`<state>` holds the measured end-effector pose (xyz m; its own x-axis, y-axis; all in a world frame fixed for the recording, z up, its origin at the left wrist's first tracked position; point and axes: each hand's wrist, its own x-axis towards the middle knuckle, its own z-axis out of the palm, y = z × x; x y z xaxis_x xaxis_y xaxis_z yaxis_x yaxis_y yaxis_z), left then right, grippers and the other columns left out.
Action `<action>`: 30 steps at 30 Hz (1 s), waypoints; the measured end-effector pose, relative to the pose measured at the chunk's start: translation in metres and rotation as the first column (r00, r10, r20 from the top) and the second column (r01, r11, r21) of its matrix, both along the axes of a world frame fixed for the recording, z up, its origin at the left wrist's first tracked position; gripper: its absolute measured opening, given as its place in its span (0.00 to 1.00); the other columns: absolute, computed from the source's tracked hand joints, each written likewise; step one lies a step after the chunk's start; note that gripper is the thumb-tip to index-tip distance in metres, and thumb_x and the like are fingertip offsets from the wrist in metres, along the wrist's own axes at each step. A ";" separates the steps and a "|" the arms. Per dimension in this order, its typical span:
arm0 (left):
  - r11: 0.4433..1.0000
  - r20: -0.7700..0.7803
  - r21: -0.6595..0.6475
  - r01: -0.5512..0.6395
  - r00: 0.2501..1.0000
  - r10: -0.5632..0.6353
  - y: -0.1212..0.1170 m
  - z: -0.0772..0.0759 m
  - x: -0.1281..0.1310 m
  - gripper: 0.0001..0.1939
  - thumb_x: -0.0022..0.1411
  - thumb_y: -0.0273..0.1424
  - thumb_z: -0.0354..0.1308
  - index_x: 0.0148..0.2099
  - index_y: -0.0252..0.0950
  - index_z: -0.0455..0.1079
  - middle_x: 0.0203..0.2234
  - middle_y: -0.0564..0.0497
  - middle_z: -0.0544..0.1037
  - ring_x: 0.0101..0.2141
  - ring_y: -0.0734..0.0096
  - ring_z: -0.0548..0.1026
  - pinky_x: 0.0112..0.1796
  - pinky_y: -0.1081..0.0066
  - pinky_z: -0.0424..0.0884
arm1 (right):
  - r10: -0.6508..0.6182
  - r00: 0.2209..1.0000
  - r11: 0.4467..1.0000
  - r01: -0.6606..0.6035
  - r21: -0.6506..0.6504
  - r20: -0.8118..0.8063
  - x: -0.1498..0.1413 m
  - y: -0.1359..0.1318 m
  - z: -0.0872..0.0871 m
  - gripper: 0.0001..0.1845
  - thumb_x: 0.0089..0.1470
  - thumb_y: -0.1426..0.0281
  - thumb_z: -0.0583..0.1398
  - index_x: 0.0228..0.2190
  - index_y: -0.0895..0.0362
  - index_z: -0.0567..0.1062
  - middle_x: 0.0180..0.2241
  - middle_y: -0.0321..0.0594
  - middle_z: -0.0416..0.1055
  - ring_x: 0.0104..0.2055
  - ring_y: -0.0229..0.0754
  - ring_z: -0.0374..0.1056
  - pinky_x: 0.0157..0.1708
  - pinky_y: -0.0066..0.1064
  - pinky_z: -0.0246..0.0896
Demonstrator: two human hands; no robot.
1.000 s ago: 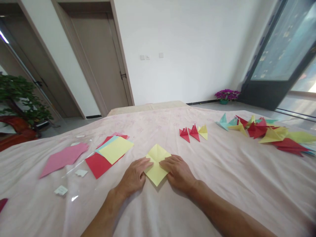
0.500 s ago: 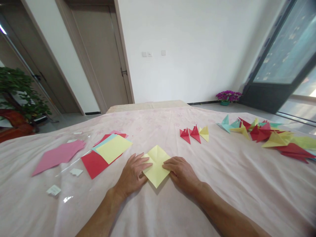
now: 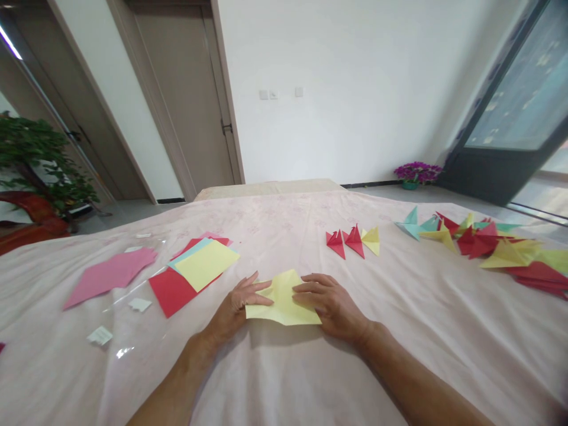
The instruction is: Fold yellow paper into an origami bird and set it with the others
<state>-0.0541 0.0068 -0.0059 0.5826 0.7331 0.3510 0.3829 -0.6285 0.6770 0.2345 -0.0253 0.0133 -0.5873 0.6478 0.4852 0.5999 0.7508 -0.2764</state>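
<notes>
A sheet of yellow origami paper point(image 3: 283, 307) is between my hands, low over the table, with a straight edge toward me and creases across it. My left hand point(image 3: 237, 303) grips its left side, two fingers lying on top and the thumb hidden beneath. On the right side my right hand point(image 3: 333, 306) holds it with fingers bent over the top; that thumb is hidden too. Beyond the paper, to the right, stand two red folded paper cranes point(image 3: 354, 241) and a yellow one point(image 3: 371, 241).
Left of my hands lie red, blue and yellow sheets point(image 3: 206, 265), a pink stack point(image 3: 113, 272), clear plastic wrap point(image 3: 128, 343) and small white labels point(image 3: 100, 336). Several folded cranes point(image 3: 510, 251) are heaped at the right. A pink patterned cloth point(image 3: 284, 384) covers the table.
The yellow sheet has gone from a flat diamond pointing at me to a wider shape with a straight near edge. Both hands have moved slightly with it; the view has shifted a little.
</notes>
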 end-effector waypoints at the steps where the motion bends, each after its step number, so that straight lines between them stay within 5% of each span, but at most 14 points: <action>1: 1.000 -0.006 -0.012 0.011 1.000 -0.011 0.001 0.000 0.001 0.13 0.61 0.43 0.58 0.45 0.49 0.79 0.55 0.46 0.73 0.64 0.46 0.56 0.60 0.38 0.47 | 0.003 1.000 1.000 -0.003 0.002 -0.005 0.002 0.003 -0.002 0.22 0.51 0.78 0.57 0.46 0.51 0.77 0.50 0.38 0.75 0.55 0.47 0.63 0.55 0.42 0.57; 4: 0.999 -0.033 -0.029 0.018 0.999 -0.019 0.001 -0.001 0.005 0.10 0.61 0.40 0.60 0.44 0.50 0.79 0.56 0.46 0.72 0.64 0.46 0.56 0.60 0.36 0.44 | 0.023 1.000 0.999 -0.022 0.038 -0.010 0.002 0.007 -0.004 0.17 0.53 0.77 0.58 0.43 0.51 0.78 0.48 0.38 0.76 0.56 0.47 0.63 0.55 0.42 0.58; 8: 0.997 -0.027 -0.008 -0.081 0.996 0.081 -0.004 0.007 0.007 0.13 0.57 0.36 0.64 0.46 0.47 0.78 0.56 0.45 0.72 0.63 0.49 0.59 0.60 0.43 0.54 | 0.000 1.000 0.992 -0.002 0.129 0.017 -0.003 0.003 0.001 0.16 0.53 0.80 0.56 0.38 0.52 0.78 0.42 0.38 0.78 0.51 0.44 0.67 0.57 0.42 0.55; 13: 0.969 -0.161 0.236 -0.067 0.981 0.107 -0.018 0.022 0.009 0.22 0.52 0.38 0.68 0.51 0.47 0.75 0.56 0.47 0.72 0.63 0.51 0.59 0.62 0.45 0.47 | -0.144 0.989 0.974 0.135 0.182 0.033 -0.003 -0.004 0.006 0.16 0.51 0.83 0.53 0.34 0.53 0.76 0.37 0.39 0.78 0.44 0.43 0.69 0.58 0.42 0.51; 22: 0.964 -0.253 0.264 -0.024 0.963 0.094 -0.019 0.010 0.013 0.09 0.62 0.32 0.58 0.44 0.47 0.77 0.41 0.50 0.82 0.51 0.58 0.73 0.60 0.48 0.53 | -0.124 0.992 0.992 0.125 -0.015 0.023 -0.003 -0.003 -0.001 0.19 0.41 0.82 0.55 0.35 0.53 0.75 0.37 0.38 0.77 0.45 0.44 0.68 0.57 0.42 0.50; 30: 0.962 -0.229 0.228 -0.153 0.952 0.205 -0.025 0.009 0.023 0.09 0.64 0.37 0.56 0.39 0.42 0.76 0.38 0.48 0.82 0.47 0.60 0.76 0.60 0.49 0.53 | -0.172 0.983 0.972 0.158 -0.175 -0.065 0.007 0.012 -0.009 0.12 0.55 0.74 0.58 0.38 0.51 0.79 0.31 0.35 0.77 0.36 0.41 0.69 0.41 0.33 0.59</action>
<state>-0.0313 -0.0183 0.0028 0.5361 0.7606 0.3662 0.6411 -0.6491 0.4095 0.2418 -0.0130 0.0042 -0.4295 0.8090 0.4014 0.6829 0.5817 -0.4418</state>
